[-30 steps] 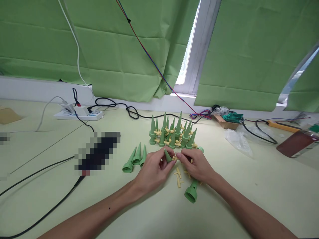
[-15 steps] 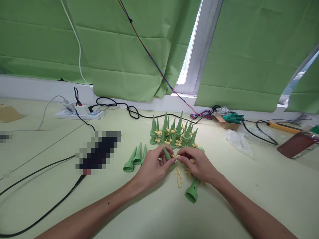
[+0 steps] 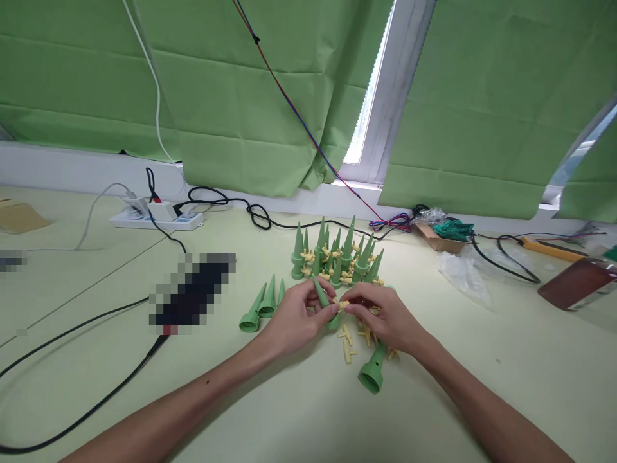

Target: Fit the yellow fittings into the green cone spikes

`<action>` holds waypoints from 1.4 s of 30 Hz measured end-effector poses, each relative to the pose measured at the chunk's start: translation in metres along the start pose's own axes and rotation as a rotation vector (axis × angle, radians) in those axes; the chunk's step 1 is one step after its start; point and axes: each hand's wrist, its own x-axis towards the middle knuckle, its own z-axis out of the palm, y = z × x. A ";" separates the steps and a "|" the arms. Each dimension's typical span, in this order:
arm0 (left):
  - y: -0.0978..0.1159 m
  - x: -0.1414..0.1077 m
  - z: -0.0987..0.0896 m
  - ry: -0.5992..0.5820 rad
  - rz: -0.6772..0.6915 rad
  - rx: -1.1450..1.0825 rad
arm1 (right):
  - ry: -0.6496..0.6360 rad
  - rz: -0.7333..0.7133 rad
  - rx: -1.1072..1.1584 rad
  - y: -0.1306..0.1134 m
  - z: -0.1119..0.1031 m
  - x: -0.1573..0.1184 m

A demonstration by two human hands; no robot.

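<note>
Fingers: our L hand (image 3: 299, 321) clamped on 1 green cone (image 3: 321, 292), R hand (image 3: 388, 316) on 1 yellow conn. (image 3: 344, 305); 3 loose cones (image 3: 267, 302) on table (image 3: 299, 405).

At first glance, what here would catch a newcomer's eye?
The cluster of green spikes with yellow fittings, standing upright beyond the hands, stands out first. Nearer, the left hand holds another spike, and the right hand pinches a yellow fitting beside it.
</note>
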 end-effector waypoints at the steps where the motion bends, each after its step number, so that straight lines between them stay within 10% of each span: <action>1: 0.000 0.000 0.000 0.001 0.000 -0.002 | -0.001 0.004 -0.005 0.000 0.000 0.000; 42: -0.003 0.000 0.002 -0.016 0.005 0.023 | -0.020 0.040 -0.085 0.001 0.005 -0.001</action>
